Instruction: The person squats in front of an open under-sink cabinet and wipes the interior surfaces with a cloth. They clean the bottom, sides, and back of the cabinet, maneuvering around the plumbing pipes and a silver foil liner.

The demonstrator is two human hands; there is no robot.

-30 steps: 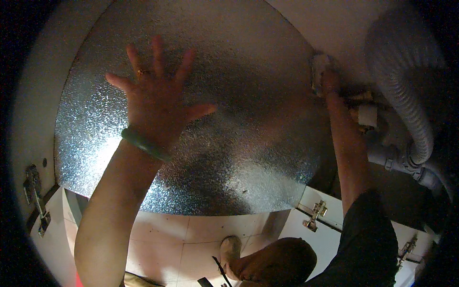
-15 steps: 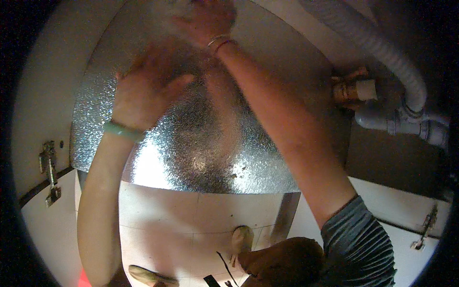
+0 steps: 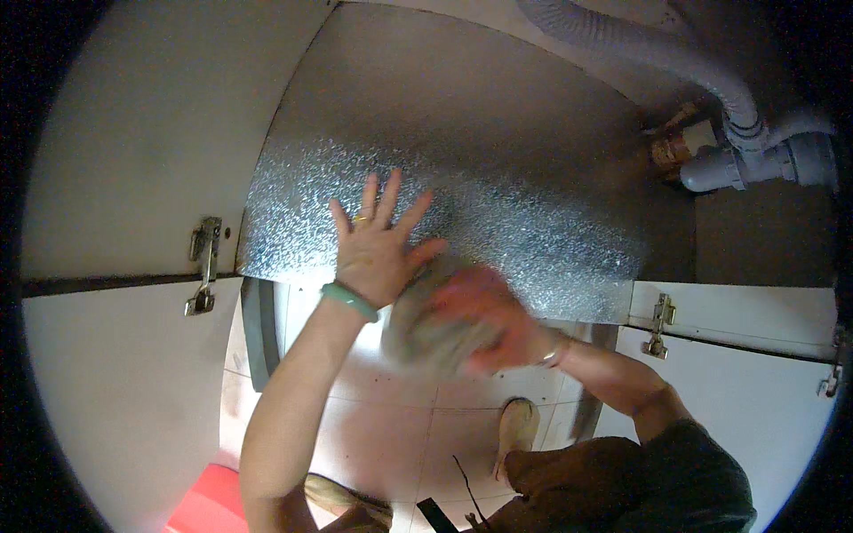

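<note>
A silvery, crinkled foil sheet point(image 3: 560, 240) lines the floor of a cabinet. Over its near left part my left hand point(image 3: 373, 258) is spread with fingers apart and nothing in it; whether the palm touches the foil is not clear. A green bangle point(image 3: 350, 302) circles that wrist. At the cabinet's front edge, my right hand point(image 3: 493, 311) is smeared by motion and grips a greyish-beige cloth point(image 3: 413, 324). The cloth hangs partly past the foil's near edge, close beside my left thumb.
Grey drain pipes point(image 3: 711, 169) and a ribbed hose point(image 3: 613, 40) run along the right side. White cabinet doors stand open at left point(image 3: 115, 382) and right point(image 3: 737, 417), on metal hinges point(image 3: 206, 266). Something red point(image 3: 211, 502) sits at lower left. My feet are on the tiled floor point(image 3: 382, 426).
My right hand has come back from the far end of the foil to its near edge, bringing the cloth. My left hand has drawn nearer, fingers spread. The head view has shifted.
</note>
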